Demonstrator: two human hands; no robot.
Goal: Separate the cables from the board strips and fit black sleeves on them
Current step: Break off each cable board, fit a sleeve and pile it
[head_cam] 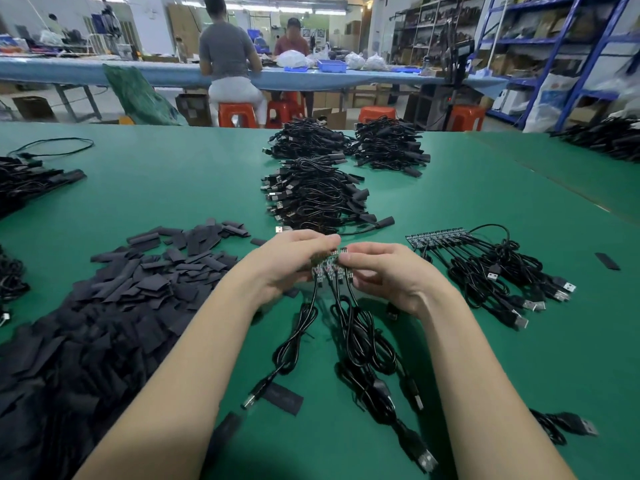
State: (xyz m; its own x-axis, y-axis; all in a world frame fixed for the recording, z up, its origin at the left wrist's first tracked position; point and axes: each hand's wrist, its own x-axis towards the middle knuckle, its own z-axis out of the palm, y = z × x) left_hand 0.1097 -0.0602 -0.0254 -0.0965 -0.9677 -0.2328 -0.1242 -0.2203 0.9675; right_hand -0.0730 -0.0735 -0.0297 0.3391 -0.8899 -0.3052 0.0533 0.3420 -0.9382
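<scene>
Hands (332, 268) on board strip (329, 266), sleeves (145, 282) just left.

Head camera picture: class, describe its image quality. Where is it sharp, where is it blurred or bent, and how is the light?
Head view: sharpest at the middle, on the hands and the board strip they hold; the USB plug near the bottom edge smears; wide-angle distortion bows the shelving at right; even overhead light, with only soft shadows under the forearms on the green table.

board strip (329, 266) half hidden between fingers, sleeve pile (86, 327) cut off at left edge
</scene>
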